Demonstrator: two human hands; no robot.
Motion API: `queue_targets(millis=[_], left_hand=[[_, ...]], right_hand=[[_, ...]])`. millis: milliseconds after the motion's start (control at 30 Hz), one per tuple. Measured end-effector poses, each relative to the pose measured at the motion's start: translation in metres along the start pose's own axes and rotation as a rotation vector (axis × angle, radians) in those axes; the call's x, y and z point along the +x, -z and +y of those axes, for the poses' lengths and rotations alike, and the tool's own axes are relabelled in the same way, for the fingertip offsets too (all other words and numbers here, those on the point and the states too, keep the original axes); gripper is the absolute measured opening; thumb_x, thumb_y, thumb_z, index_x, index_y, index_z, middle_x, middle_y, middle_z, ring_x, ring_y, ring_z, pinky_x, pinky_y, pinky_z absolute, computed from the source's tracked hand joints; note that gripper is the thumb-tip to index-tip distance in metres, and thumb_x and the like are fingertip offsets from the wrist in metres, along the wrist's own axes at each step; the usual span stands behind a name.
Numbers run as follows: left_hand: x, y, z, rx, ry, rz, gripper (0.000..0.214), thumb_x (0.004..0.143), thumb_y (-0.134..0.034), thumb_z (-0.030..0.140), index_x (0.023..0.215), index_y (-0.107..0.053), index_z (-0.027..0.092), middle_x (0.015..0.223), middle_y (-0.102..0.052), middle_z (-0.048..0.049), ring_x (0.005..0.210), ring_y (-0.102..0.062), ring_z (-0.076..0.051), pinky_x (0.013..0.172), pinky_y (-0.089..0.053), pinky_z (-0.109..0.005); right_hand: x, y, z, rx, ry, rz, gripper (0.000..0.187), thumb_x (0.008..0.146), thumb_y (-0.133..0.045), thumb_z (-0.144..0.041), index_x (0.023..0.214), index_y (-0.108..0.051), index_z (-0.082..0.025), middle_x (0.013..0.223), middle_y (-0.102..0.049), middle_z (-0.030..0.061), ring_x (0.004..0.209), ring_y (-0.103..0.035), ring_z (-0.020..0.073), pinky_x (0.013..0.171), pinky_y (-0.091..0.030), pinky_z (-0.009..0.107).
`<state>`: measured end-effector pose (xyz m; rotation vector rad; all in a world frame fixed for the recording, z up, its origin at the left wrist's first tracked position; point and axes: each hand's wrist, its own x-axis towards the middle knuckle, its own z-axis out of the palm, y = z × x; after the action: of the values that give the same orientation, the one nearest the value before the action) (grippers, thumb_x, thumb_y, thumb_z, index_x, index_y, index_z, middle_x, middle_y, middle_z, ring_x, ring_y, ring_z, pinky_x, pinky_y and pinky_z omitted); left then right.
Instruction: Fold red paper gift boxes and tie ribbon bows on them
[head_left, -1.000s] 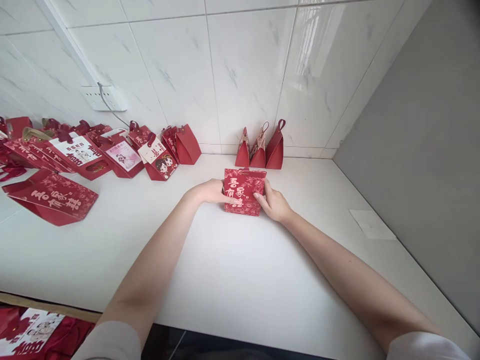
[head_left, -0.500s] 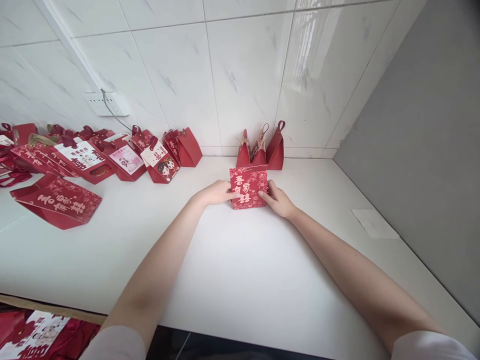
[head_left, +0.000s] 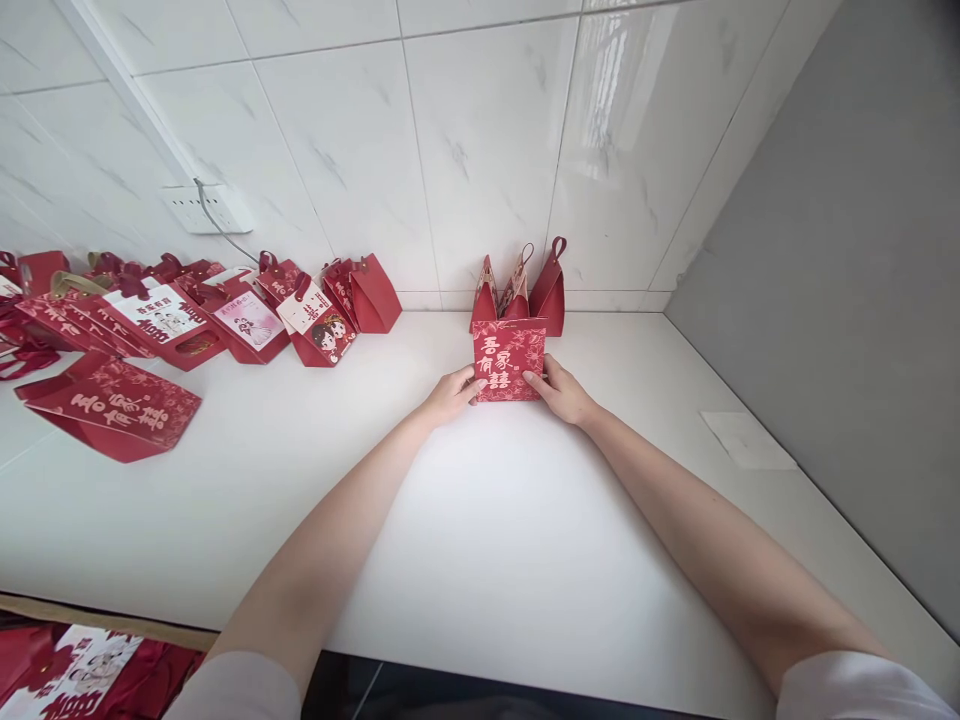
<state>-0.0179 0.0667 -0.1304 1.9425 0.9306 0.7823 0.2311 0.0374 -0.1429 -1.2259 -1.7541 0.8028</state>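
Note:
A small red gift box (head_left: 509,360) with gold characters stands upright on the white counter (head_left: 480,520), far from me and just in front of three folded red gift bags (head_left: 519,296) by the tiled wall. My left hand (head_left: 452,394) pinches its lower left edge. My right hand (head_left: 562,391) grips its lower right edge. Both arms are stretched forward.
Many red gift bags (head_left: 247,315) and flat red boxes (head_left: 112,405) lie along the wall at left, below a wall socket (head_left: 201,208) with a cable. A grey wall (head_left: 840,280) bounds the counter on the right. More red packaging (head_left: 75,675) lies below the counter's near edge.
Both hands have pushed the red box away from me toward the three bags at the wall, and it now stands more upright.

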Motion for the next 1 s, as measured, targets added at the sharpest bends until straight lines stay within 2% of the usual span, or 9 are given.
queue_targets(millis=[133,333,700,800,900,933,1000], left_hand=[[0.0,-0.002,-0.003,-0.01,0.005,0.017,0.037,0.087,-0.052,0.049,0.105,-0.057,0.016,0.084,-0.062,-0.0016,0.065,-0.057,-0.011,0.067,-0.049,-0.027],[0.0,-0.004,-0.012,-0.002,0.033,0.039,0.049,0.071,-0.073,0.038,0.112,-0.057,0.015,0.087,-0.062,-0.0016,0.069,-0.054,-0.011,0.064,-0.045,-0.024],[0.0,-0.005,-0.011,-0.013,0.034,0.058,0.047,0.073,-0.073,0.038,0.111,-0.058,0.016,0.091,-0.064,-0.003,0.07,-0.056,-0.012,0.065,-0.046,-0.025],[-0.001,-0.005,-0.009,0.029,0.034,0.045,0.045,0.075,-0.07,0.042,0.109,-0.058,0.016,0.088,-0.064,-0.0023,0.069,-0.056,-0.013,0.064,-0.046,-0.026],[-0.002,-0.004,-0.006,0.168,-0.036,0.116,0.053,0.075,-0.069,0.048,0.115,-0.053,0.018,0.105,-0.062,-0.0073,0.087,-0.06,-0.019,0.07,-0.05,-0.03],[-0.003,-0.004,-0.004,0.225,-0.094,0.152,0.062,0.073,-0.071,0.049,0.121,-0.049,0.018,0.117,-0.058,-0.0105,0.099,-0.059,-0.022,0.076,-0.051,-0.033],[-0.004,-0.004,0.001,0.316,-0.222,0.185,0.086,0.067,-0.076,0.05,0.136,-0.036,0.02,0.14,-0.042,-0.0156,0.125,-0.047,-0.029,0.093,-0.049,-0.04]], right_hand=[[0.0,0.001,0.001,-0.019,0.009,0.0,0.04,0.091,-0.046,-0.058,0.11,-0.049,-0.023,0.119,-0.061,0.0086,0.102,-0.061,0.0252,0.09,-0.047,0.041],[0.0,0.002,0.002,-0.057,0.001,-0.005,0.044,0.091,-0.044,-0.059,0.114,-0.05,-0.023,0.12,-0.061,0.0091,0.103,-0.06,0.0258,0.09,-0.047,0.04],[-0.001,0.002,-0.001,-0.058,-0.017,-0.008,0.047,0.089,-0.046,-0.06,0.117,-0.051,-0.023,0.12,-0.062,0.0086,0.103,-0.059,0.0257,0.091,-0.044,0.04],[0.001,0.002,0.0,0.029,-0.057,0.006,0.045,0.086,-0.052,-0.062,0.111,-0.054,-0.023,0.117,-0.063,0.0068,0.101,-0.058,0.0248,0.092,-0.043,0.039],[0.005,0.004,0.002,0.187,-0.128,0.034,0.043,0.085,-0.052,-0.064,0.095,-0.054,-0.022,0.105,-0.064,0.0044,0.094,-0.058,0.0224,0.088,-0.043,0.037],[0.006,0.006,0.002,0.219,-0.144,0.041,0.044,0.085,-0.05,-0.066,0.09,-0.054,-0.022,0.1,-0.065,0.0038,0.091,-0.058,0.0216,0.087,-0.044,0.036],[0.008,0.01,0.002,0.244,-0.16,0.035,0.047,0.086,-0.046,-0.068,0.083,-0.053,-0.021,0.093,-0.064,0.0031,0.086,-0.057,0.0205,0.084,-0.044,0.035]])
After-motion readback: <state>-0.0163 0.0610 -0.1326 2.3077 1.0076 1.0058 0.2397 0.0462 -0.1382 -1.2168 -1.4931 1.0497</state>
